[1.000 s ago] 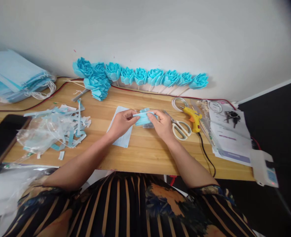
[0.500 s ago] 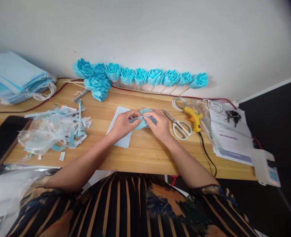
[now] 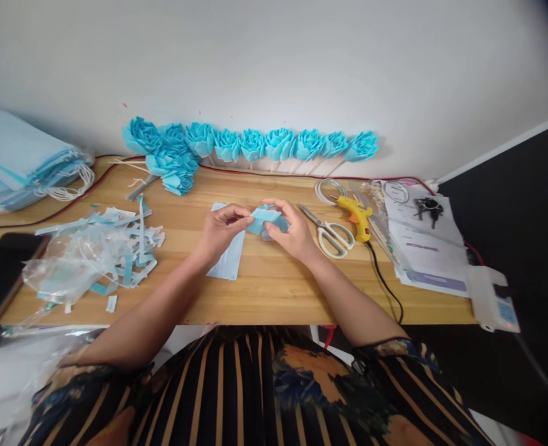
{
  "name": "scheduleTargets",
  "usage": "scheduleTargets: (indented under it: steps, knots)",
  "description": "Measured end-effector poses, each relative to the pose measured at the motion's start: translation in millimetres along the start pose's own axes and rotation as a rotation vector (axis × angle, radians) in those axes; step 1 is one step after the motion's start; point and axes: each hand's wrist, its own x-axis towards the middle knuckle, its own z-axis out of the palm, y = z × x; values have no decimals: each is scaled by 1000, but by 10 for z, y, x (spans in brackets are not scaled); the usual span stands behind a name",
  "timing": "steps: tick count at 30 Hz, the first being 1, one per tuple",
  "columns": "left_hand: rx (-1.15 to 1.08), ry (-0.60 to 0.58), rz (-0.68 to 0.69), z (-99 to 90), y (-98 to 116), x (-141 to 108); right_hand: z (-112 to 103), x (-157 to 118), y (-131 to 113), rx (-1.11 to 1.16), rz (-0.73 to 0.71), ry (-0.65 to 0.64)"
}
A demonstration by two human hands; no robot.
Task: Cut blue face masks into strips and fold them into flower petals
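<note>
A piece of light blue fabric, folded over, is held between my two hands above the table. My left hand pinches its left corner between thumb and fingers. Around its right side my right hand is closed, thumb in front and fingers behind. Beneath my left hand lies a flat, pale blue sheet, partly covered by the hand. White-handled scissors rest just right of my right hand, with a yellow glue gun beyond them.
Several blue fabric flowers on sticks lean along the wall. At left are a stack of blue face masks, fabric scraps with clear plastic and a phone. Papers with keys lie right; a black cord crosses the table edge.
The fabric, seen nearly edge-on before, now shows a broad folded face. My left hand has shifted to its left corner, and the right hand's grip has opened wider around it. The view has shifted slightly.
</note>
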Motion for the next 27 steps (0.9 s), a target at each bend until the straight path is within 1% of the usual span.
scheduleTargets:
  steps: [3,7,9,12,16,21,27]
  knots:
    - [-17,45,2,-2,1,16,-23,21,38,-50,-34,45]
    - [18,102,-8,7,26,13,-6,27,85,-129,-106,93]
    - [22,93,-33,14,59,3,8,23,96,-161,-134,99]
    - [8,29,-59,26,113,-11,19,14,97,-180,-133,100]
    - [24,-28,-56,39,136,-20,13,4,92,-169,-143,113]
    - [66,-9,-11,48,115,-33,12,-3,92,-176,-147,135]
    - [52,24,7,45,155,-49,24,16,102,-123,-143,88]
